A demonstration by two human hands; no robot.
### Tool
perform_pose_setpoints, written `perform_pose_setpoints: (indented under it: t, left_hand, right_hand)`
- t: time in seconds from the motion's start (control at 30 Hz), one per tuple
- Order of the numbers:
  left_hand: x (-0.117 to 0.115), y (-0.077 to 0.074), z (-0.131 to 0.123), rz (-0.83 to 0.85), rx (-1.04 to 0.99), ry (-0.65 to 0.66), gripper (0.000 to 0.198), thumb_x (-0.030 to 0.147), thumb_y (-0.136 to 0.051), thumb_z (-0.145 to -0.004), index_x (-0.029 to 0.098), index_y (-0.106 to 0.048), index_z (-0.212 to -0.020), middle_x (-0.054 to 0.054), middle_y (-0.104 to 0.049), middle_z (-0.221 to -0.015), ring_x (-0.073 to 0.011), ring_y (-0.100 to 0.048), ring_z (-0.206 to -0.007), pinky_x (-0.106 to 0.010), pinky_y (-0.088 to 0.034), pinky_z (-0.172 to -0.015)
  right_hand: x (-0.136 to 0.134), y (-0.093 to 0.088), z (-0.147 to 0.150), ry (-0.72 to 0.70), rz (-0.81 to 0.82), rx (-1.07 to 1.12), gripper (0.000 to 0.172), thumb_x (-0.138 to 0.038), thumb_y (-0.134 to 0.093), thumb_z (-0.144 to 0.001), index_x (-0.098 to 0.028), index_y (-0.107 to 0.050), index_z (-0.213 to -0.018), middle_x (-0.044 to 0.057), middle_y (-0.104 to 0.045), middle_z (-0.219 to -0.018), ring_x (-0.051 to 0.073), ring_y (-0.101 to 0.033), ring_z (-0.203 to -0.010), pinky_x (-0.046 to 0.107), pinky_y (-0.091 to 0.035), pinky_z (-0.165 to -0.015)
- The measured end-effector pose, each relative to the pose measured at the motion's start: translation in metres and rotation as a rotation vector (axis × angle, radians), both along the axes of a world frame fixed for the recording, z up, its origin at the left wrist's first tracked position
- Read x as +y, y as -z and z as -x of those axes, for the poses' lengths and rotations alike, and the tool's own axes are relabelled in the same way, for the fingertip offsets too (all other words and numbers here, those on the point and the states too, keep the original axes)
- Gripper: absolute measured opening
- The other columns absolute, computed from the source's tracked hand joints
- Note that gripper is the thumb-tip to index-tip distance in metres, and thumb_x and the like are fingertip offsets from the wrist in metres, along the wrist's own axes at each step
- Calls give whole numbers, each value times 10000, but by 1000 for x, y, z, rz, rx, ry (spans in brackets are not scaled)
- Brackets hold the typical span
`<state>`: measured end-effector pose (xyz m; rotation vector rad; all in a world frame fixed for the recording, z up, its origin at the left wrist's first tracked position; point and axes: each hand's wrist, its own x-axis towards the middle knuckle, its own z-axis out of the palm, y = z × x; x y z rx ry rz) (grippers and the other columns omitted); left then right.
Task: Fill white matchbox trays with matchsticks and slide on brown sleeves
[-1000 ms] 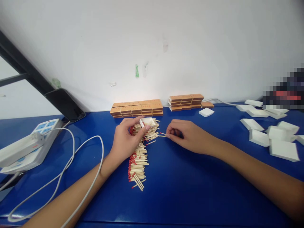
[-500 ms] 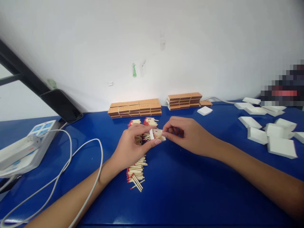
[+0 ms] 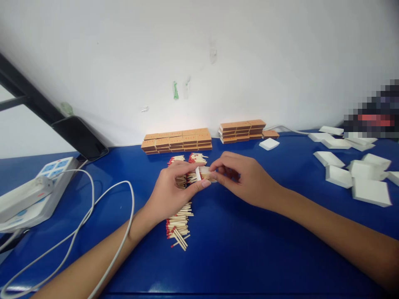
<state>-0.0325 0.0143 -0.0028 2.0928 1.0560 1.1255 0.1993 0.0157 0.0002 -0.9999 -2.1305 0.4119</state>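
My left hand pinches a small white matchbox tray between thumb and fingers, just above a long pile of red-tipped matches on the blue table. My right hand meets it from the right, its fingertips closed against the tray's right end, on matches I can barely see. Both hands touch over the far end of the pile.
Two stacks of brown matchbox sleeves line the wall. White trays lie scattered at the right, one single tray near the stacks. At the left sit a power strip, white cables and a leaning black phone.
My left hand carried the white tray from the top of the pile rightward and down. My right hand rose from the table with matches and closed against the tray.
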Motion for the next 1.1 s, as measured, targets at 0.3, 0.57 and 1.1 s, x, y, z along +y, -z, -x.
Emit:
perform_pose_setpoints:
  t: [0.3, 0.57, 1.1]
  left_hand:
    - [14, 0, 9, -154, -29, -330, 358, 455, -804, -901, 262, -800, -1203, -54, -809, -1082, -241, -742, -943, -433, -589, -945]
    - [13, 5, 9, -163, 13, -291, 348, 428, -806, -905, 283, -785, -1221, -53, -790, -1107, -233, -722, -980, -418, -591, -956]
    - [12, 5, 11, -137, 70, -267, 365, 453, -813, -895, 289, -786, -1221, -46, -797, -1108, -236, -721, -978, -402, -590, -900]
  right_hand:
    - [-1, 17, 12, -59, -10, -108, 92, -264, -596, -1030, -214, -673, -1030, 42, -650, -924, 180, -610, -811, 322, -484, -751]
    - [3, 33, 24, -91, -10, -172, 73, -217, -573, -1039, -201, -641, -1018, 76, -652, -1027, 212, -626, -911, 360, -495, -831]
    - [17, 17, -18, -1, 204, -202, 220, -391, -531, -1069, -221, -580, -938, 41, -625, -934, 188, -572, -797, 327, -433, -728]
